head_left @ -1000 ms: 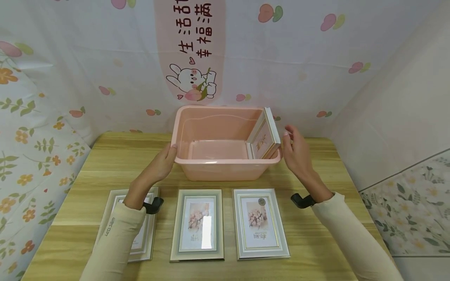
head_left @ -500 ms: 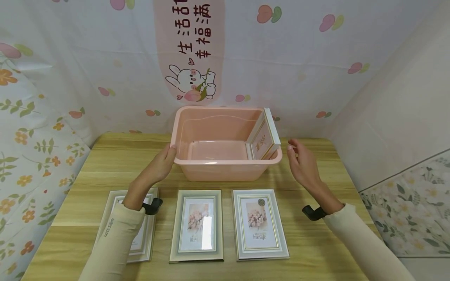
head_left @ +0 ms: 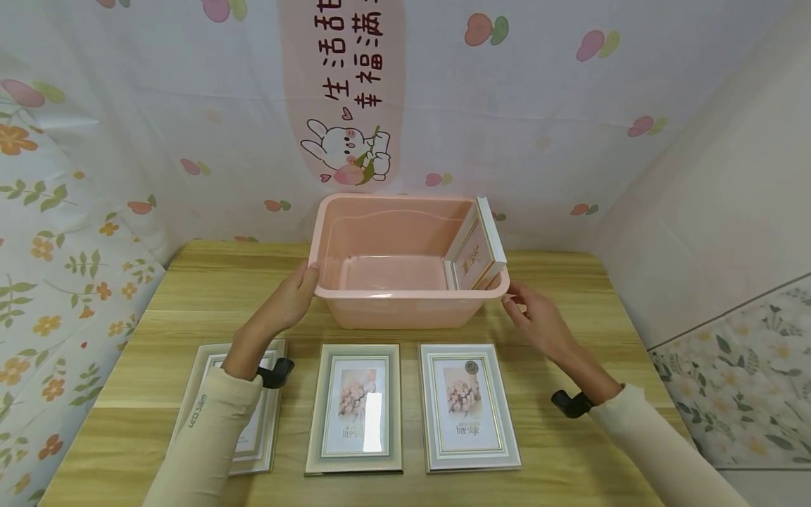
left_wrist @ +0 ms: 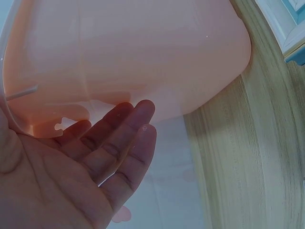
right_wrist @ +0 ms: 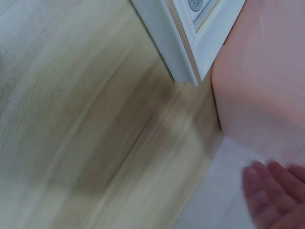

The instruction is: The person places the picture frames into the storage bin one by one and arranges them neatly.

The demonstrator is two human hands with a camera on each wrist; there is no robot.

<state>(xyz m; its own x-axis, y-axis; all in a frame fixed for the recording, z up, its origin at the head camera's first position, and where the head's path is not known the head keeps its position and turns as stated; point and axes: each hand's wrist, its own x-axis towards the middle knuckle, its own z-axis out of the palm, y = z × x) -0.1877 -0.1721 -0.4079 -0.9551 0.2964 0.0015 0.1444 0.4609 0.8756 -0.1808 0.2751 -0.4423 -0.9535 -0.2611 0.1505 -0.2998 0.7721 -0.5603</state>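
A pink plastic tub (head_left: 405,310) stands at the back of the wooden table. Upright against the inside of its right end leans a white picture frame (head_left: 476,246). My left hand (head_left: 290,296) holds the tub's left rim, thumb at the edge; in the left wrist view the fingers (left_wrist: 128,164) reach loosely under the rim beside the outer wall. My right hand (head_left: 538,320) is at the tub's right front corner, fingertips right at the rim and holding nothing. In the right wrist view its fingers (right_wrist: 271,191) are blurred, near the pink wall.
In front of the tub lie a cream picture frame (head_left: 317,415) and a silver-white one (head_left: 427,415). Another frame (head_left: 269,443) lies at the left, partly under my left forearm. A printed cloth (head_left: 507,127) hangs behind the table (head_left: 570,451).
My right hand first moved away from the leaning frame, then came down and back in to the tub's right front corner. The left hand stays at the left rim.
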